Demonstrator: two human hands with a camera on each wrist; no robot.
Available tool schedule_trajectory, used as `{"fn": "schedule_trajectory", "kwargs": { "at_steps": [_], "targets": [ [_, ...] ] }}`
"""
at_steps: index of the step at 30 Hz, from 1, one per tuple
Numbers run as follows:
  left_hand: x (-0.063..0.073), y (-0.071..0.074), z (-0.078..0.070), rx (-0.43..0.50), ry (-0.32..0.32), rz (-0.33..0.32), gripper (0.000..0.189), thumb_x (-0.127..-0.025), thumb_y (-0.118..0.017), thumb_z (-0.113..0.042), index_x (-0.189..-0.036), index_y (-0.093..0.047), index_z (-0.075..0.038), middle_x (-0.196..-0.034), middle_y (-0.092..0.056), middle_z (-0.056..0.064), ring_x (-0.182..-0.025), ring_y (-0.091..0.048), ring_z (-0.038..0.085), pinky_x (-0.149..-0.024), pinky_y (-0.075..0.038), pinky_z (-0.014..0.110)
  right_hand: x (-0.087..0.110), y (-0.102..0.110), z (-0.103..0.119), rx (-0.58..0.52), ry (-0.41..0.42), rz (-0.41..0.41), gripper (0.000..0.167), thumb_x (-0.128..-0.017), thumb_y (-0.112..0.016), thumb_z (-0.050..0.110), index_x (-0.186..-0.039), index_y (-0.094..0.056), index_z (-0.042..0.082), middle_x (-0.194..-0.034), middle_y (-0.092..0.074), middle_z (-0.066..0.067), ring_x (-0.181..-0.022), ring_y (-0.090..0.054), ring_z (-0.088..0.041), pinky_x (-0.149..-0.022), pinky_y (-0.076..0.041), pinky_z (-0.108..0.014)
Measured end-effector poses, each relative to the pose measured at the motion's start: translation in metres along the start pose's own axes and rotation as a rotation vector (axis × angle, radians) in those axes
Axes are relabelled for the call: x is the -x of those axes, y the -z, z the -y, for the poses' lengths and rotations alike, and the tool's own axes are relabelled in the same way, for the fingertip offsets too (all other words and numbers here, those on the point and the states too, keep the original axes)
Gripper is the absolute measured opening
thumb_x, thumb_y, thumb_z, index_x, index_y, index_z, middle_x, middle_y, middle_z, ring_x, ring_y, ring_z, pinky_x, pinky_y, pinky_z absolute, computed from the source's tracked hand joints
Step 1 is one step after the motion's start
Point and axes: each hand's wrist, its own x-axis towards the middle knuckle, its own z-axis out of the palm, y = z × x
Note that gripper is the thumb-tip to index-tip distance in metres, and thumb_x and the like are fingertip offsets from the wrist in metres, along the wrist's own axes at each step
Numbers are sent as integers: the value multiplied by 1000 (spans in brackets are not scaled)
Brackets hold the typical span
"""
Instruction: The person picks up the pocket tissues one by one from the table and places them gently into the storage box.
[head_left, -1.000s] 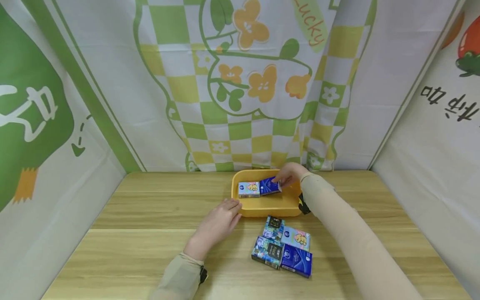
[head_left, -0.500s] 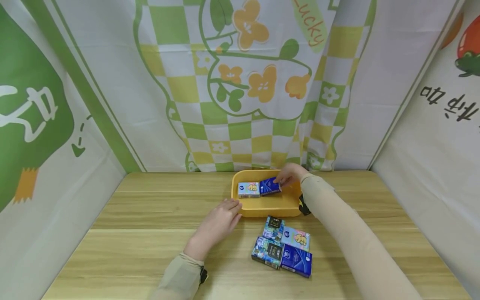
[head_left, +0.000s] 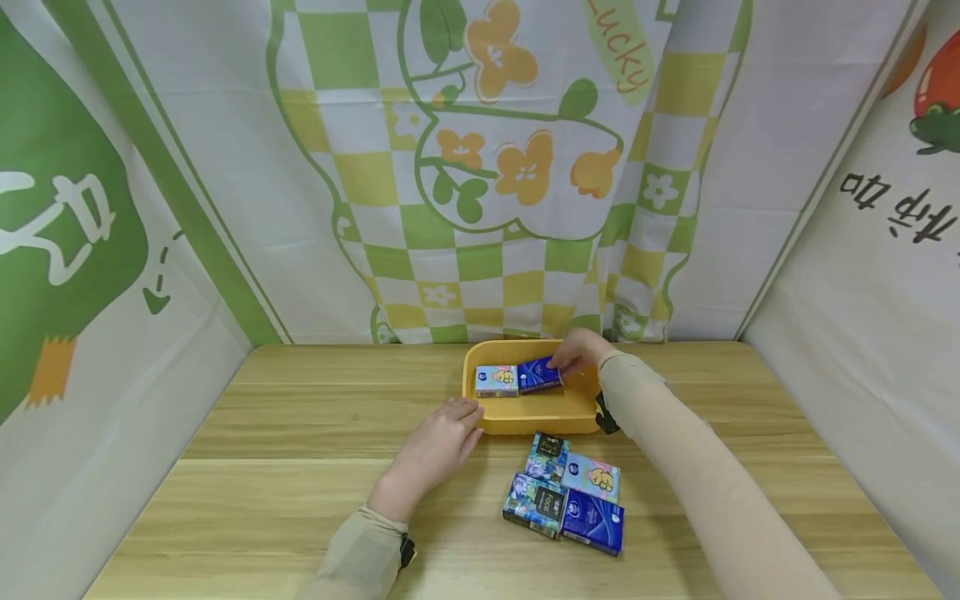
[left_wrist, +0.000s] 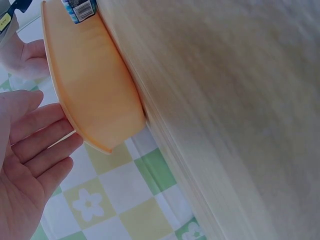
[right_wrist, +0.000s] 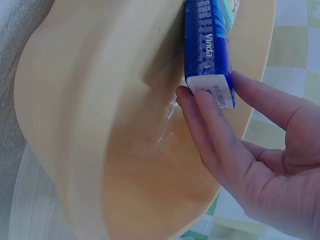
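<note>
A dark-blue rectangular packet in glossy plastic wrap (head_left: pixel 538 374), lettered "Vinda" along its side in the right wrist view, sits tilted inside a yellow-orange rounded rectangular tray (head_left: pixel 540 426), and the bare right hand (head_left: pixel 583 350) pinches its right end between thumb and fingers. Just beside its left end, in the tray's left part, lies a pale-blue rectangular packet with a yellow cartoon print (head_left: pixel 497 381). At the tray's front left corner the bare left hand (head_left: pixel 442 437) rests its straight fingertips on the rim, holding nothing, thumb apart from the fingers. In front of the tray, nearer the person, four more packets lie close together on a light wood-grain table (head_left: pixel 322 417): a blue-green floral packet with a black label (head_left: pixel 549 456) next to the tray's front wall, a pale-blue and pink packet with a yellow cartoon print (head_left: pixel 592 477) to its right, a second floral packet with a black label (head_left: pixel 535 504) below, and a plain-edged dark-blue packet with pale curved lines (head_left: pixel 593 521) at the lower right. Beige sleeves (head_left: pixel 697 475) cover both forearms. Behind the tray hangs a green, yellow and white checked cloth with orange flowers (head_left: pixel 510 287)
</note>
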Motion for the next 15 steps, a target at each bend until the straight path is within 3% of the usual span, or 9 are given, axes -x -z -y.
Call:
{"fn": "schedule_trajectory", "kwargs": {
  "at_steps": [8,11,15],
  "targets": [
    [0,-1,0,17,6,0,33,-92,-61,-18,-119,-64,1,-123,-63,16,-117,-59,30,-107,-43,43,31,-9,12,32,-35,5,49,-76,-79,16,-116,-61,-8,-126,-58,-23,-95,-68,-27,-77,-61,-35],
    [0,-1,0,24,8,-3,32,-91,-62,-18,-118,-64,1,-122,-64,17,-116,-59,30,-107,-44,44,33,-12,14,61,-27,-5,50,-80,-76,14,-119,-59,-10,-125,-59,-25,-99,-67,-30,-78,-61,-35],
    [0,-1,0,25,9,-5,32,-91,-62,-17,-118,-64,1,-122,-63,17,-116,-59,30,-107,-43,44,32,-13,15,106,-22,-54,48,-79,-76,12,-117,-59,-11,-120,-62,-25,-91,-68,-27,-72,-61,-33]
  ]
}}
